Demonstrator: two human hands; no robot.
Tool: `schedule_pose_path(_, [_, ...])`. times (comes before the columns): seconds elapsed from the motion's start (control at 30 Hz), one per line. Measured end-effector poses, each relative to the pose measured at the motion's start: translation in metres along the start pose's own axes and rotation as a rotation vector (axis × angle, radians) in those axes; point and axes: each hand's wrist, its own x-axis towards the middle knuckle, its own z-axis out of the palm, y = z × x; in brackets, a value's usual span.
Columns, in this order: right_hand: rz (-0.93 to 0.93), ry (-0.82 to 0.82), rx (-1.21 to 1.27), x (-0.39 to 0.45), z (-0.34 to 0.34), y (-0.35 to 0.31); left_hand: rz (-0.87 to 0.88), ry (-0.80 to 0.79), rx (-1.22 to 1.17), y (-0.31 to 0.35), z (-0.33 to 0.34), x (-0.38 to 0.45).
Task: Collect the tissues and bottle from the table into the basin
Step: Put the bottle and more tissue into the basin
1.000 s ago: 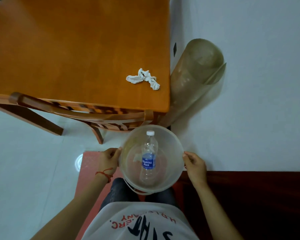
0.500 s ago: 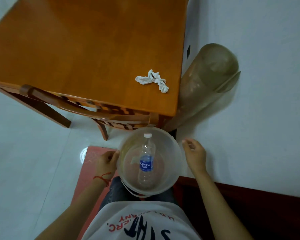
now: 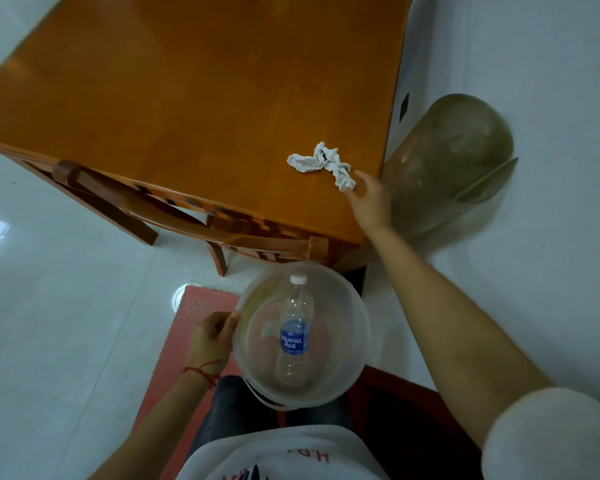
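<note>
Our right hand (image 3: pixel 369 199), fingers loosely spread, reaches the tissues (image 3: pixel 321 164) at the table's (image 3: pixel 187 98) four o'clock corner. We should pinch every wad together, while our left hand (image 3: pixel 210 337) grips the basin (image 3: pixel 355 327) holding the bottle (image 3: pixel 295 334).

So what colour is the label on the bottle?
Blue with white writing, on the clear bottle lying in the basin; the head view shows it.
</note>
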Motion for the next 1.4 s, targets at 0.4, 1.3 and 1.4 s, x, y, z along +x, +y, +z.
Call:
schedule_pose_path(0.4, [-0.116, -0.046, -0.304, 0.049, 0.030, 0.020, 0.024, 0.021, 0.025, 0.001, 0.000, -0.002])
schedule_pose_path(1.3, [-0.225, -0.062, 0.245, -0.236, -0.006, 0.006, -0.034, -0.039, -0.027, -0.009, 0.003, -0.004])
schedule_pose_path(1.4, [-0.228, -0.131, 0.189, -0.234, -0.006, 0.012, -0.031, -0.036, -0.029, -0.009, 0.002, -0.003])
